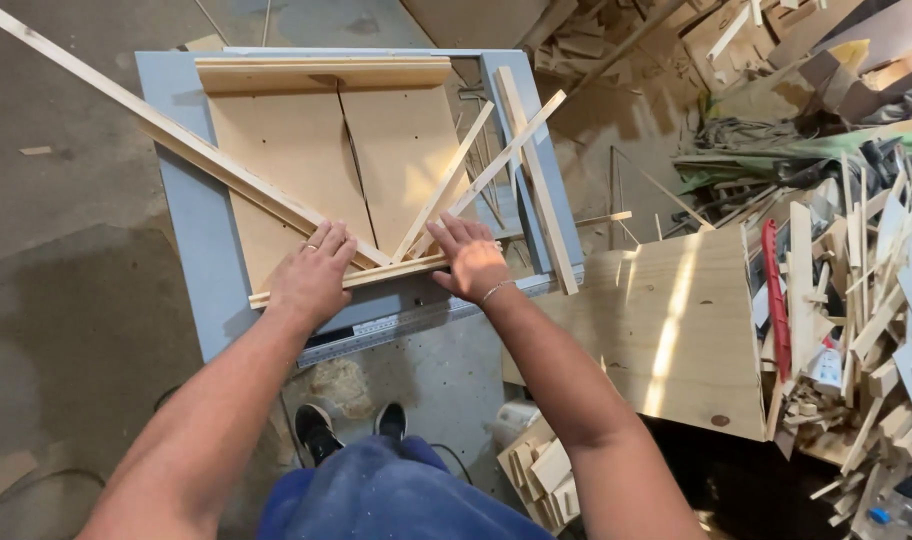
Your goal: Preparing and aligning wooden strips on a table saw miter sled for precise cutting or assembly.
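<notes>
A woodworking shop: a grey-blue saw table (181, 200) with a plywood sled (306, 160) stands at twelve o'clock, a heap of wood offcuts (856, 330) and thin strips piles up at three o'clock, and sawdust (341, 385) lies on the concrete floor (66, 300).

A grey concrete floor (66, 170), dusted with sawdust, is seen left of the blue-grey saw table (181, 190). Right of that table, a plywood board (666, 330) is laid flat and is struck by streaks of sunlight. Beyond the board, further right of the table, a heap of wood offcuts (856, 320) is piled. Behind the table, more scraps (596, 40) are scattered.
</notes>
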